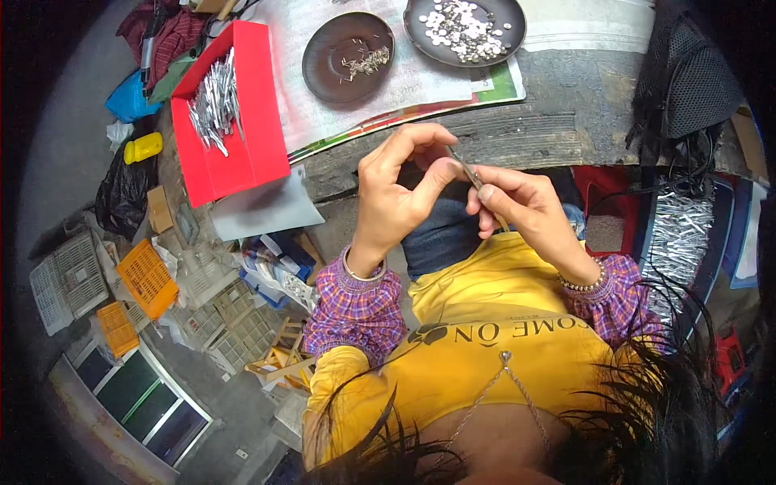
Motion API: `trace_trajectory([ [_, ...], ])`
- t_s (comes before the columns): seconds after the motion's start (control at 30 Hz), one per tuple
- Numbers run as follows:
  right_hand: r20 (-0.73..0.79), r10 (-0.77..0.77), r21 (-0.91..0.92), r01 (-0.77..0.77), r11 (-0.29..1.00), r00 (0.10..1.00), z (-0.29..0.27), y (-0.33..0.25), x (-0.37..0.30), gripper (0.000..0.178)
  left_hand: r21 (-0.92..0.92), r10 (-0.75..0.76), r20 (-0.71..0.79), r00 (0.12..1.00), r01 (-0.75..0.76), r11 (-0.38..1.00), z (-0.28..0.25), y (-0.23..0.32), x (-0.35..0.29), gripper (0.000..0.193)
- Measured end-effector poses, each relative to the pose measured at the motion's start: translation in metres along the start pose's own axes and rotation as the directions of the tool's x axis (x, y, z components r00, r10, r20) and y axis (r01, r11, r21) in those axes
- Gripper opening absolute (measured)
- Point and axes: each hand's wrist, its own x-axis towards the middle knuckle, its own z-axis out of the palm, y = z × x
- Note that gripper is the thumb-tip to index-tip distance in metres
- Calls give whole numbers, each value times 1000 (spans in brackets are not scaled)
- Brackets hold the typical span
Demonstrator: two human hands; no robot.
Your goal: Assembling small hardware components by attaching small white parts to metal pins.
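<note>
Just past the near edge of the table, my two hands meet at a slim grey metal piece (pixel 466 167). My left hand (pixel 402 182) is closed, its thumb and index finger at the upper end of the piece. The lower end sits between the thumb and fingers of my right hand (pixel 525 204). Fingers cover part of the piece, so its exact kind does not show. Beyond the hands, a dark plate (pixel 322 77) carries small brass-coloured pins (pixel 368 63). Another dark plate (pixel 418 40) bears many small shiny round pieces (pixel 465 31).
A red box (pixel 260 137) of slim silver metal strips (pixel 215 103) stands on the table's left. To my right, a long blue tray (pixel 711 267) holds many similar silver pieces (pixel 679 234). A black mesh bag (pixel 702 93) is at the right edge; orange baskets (pixel 147 277) lie lower left.
</note>
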Motion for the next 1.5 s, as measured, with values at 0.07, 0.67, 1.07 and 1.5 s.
trace_trajectory([
  [0.07, 9, -8, -22, 8, 1000, 1000, 1, -1, 0, 32, 57, -4, 22, 1000, 3, 998, 0, 1, 1, 20],
  [0.67, 20, -121, -227, 123, 966, 992, 5, -10, -4, 29, -97, -93, 208, 974, 115, 989, -8, 9, 2, 7],
  [1.07, 249, -663, -941, 338, 6, 706, -44, -87, 58, 25, -572, -154, 58, 986, 159, 805, -20, 11, -3, 10],
  [1.5, 321, -658, -940, 315, -133, 682, -44, -100, 73, 25, -370, -215, 13, 977, 204, 906, -13, 12, 3, 12],
])
